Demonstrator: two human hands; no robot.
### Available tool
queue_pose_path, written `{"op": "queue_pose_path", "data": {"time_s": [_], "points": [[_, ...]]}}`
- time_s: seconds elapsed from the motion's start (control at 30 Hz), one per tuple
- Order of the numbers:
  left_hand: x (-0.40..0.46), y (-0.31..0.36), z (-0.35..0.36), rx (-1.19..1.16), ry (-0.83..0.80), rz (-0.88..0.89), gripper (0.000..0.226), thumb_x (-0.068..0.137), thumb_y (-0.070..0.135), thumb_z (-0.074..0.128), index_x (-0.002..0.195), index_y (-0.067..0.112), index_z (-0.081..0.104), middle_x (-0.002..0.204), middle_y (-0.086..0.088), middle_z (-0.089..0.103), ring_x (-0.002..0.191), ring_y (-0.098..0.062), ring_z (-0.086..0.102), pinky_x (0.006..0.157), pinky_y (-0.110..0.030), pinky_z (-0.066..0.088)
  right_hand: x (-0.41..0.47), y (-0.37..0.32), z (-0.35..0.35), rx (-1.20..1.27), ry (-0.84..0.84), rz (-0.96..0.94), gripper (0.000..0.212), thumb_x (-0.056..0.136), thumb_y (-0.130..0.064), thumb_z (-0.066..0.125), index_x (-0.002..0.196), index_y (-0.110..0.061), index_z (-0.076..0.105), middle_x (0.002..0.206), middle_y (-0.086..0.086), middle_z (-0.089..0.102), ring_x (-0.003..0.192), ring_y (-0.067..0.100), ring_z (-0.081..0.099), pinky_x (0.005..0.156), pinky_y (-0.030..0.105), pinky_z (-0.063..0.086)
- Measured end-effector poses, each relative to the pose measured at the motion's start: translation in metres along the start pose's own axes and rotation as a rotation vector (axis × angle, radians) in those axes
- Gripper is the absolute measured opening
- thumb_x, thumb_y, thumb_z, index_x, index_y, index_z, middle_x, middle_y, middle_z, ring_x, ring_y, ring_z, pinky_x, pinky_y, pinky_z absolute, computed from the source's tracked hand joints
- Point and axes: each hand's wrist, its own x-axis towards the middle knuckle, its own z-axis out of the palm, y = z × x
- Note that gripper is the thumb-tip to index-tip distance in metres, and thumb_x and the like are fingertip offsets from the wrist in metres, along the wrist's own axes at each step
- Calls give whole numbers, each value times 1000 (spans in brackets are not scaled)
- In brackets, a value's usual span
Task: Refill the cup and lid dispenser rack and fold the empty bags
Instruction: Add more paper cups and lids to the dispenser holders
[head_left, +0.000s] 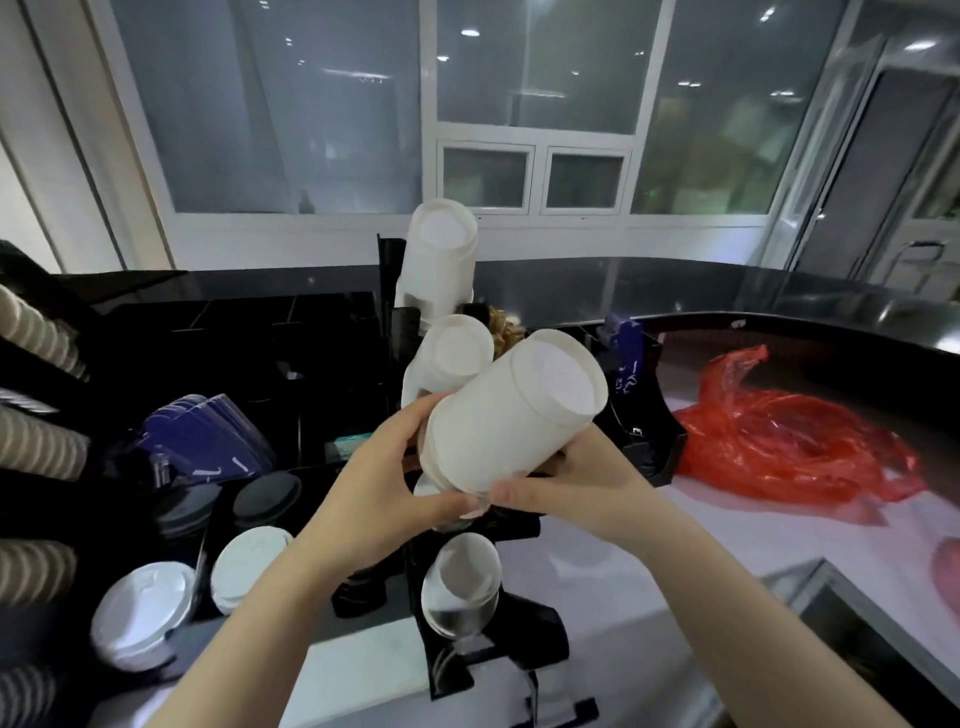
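**Clerk:** Both hands closed round one item: left hand (384, 467) wraps the open end of the white cup stack (511, 410) from 9 o'clock, right hand (566, 486) pinches it from 4 o'clock. Stack tilted, base pointing to 1 o'clock, held just above the black dispenser rack (498, 639)

**Checker:** Progress?

**Clerk:** Judged part done. Rack column, white cup stacks seated: three, the upper stack (439, 260) at 12 o'clock, the middle stack (449, 353) behind the held one, the lower stack (462, 577) at 6 o'clock. Held stack not yet seated; a slot between middle and lower looks the likely place, though the hands hide it

**Checker:** Lids?

**Clerk:** White lid stacks (143, 613): two, at 7 o'clock. Black lid stacks (267, 496): two visible, at 8 o'clock. Brown ribbed cup rows (36, 447): at least four, at 9 o'clock, edge-cropped

**Checker:** Bags?

**Clerk:** Red plastic bag (795, 441): one, crumpled on the counter (675, 597) at 3 o'clock, unfolded. Folding remains
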Motion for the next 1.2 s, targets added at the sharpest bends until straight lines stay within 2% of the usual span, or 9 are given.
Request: {"op": "queue_pose_path", "data": {"time_s": [0.1, 0.23, 0.3, 0.4, 0.57, 0.67, 0.8, 1.03, 1.2], "points": [[-3, -9, -1, 81, -2, -23, 80, 59, 49, 82, 127, 55, 41, 127, 26, 54, 119, 1, 53, 95, -24, 47, -4, -1, -4, 79, 153, 19, 60, 60, -39, 82, 115, -47, 58, 117, -13, 64, 113, 12, 60, 82, 25, 53], [-8, -13, -1, 139, -33, -54, 79, 62, 55, 74, 126, 67, 29, 127, 40, 46, 118, 13, 46, 93, -9, 40, -5, -7, -7, -100, 239, -74, 65, 59, -35, 81, 116, -49, 52, 118, -17, 57, 114, 11, 55, 82, 30, 53], [-12, -20, -3, 114, -23, -116, 80, 69, 48, 74, 135, 57, 30, 129, 36, 48, 117, 14, 47, 97, -12, 40, -3, -4, -2, -208, 238, -37, 66, 58, -37, 81, 114, -52, 50, 116, -22, 55, 112, 7, 54, 84, 30, 53], [-17, -31, -11, 18, 35, -210, 61, 83, 15, 68, 128, 48, 44, 127, 22, 56, 117, 7, 52, 103, -31, 44, -1, 5, 5, -392, 278, -32, 68, 59, -34, 82, 115, -52, 47, 117, -26, 50, 114, -3, 47, 91, 15, 43], [-19, -39, -26, -65, 76, -255, 45, 88, 0, 58, 113, 38, 58, 116, 18, 65, 112, 5, 57, 102, -32, 45, 7, 24, 18, -579, 230, -6, 74, 62, -23, 84, 121, -44, 43, 122, -12, 43, 112, -16, 36, 88, -3, 27], [-18, -46, -30, -103, 118, -266, 43, 88, 0, 57, 116, 32, 59, 115, 15, 67, 113, 1, 58, 102, -32, 45, 15, 33, 29, -675, 158, 41, 72, 64, -24, 81, 123, -39, 43, 121, -12, 40, 108, -11, 39, 90, 5, 33], [-17, -52, -35, -114, 133, -260, 43, 88, -1, 56, 117, 31, 58, 116, 10, 67, 113, -3, 59, 102, -32, 45, 20, 44, 40, -910, 80, 167, 77, 68, -38, 78, 135, -32, 40, 129, -10, 43, 119, 15, 43, 94, 34, 43], [-13, -55, -42, -119, 133, -249, 43, 89, -3, 56, 112, 34, 59, 111, 10, 69, 108, -1, 62, 95, -22, 48, 30, 47, 40, -1068, 8, 239, 72, 82, -49, 65, 145, -28, 36, 135, -4, 40, 124, 20, 41, 94, 32, 41], [-6, -52, -46, -115, 145, -221, 45, 90, 0, 56, 111, 39, 59, 109, 16, 68, 107, -1, 62, 94, -25, 46, 35, 40, 32, -928, 66, 271, 61, 79, -40, 68, 136, -29, 48, 124, -9, 59, 115, 12, 54, 93, 27, 44]]}}
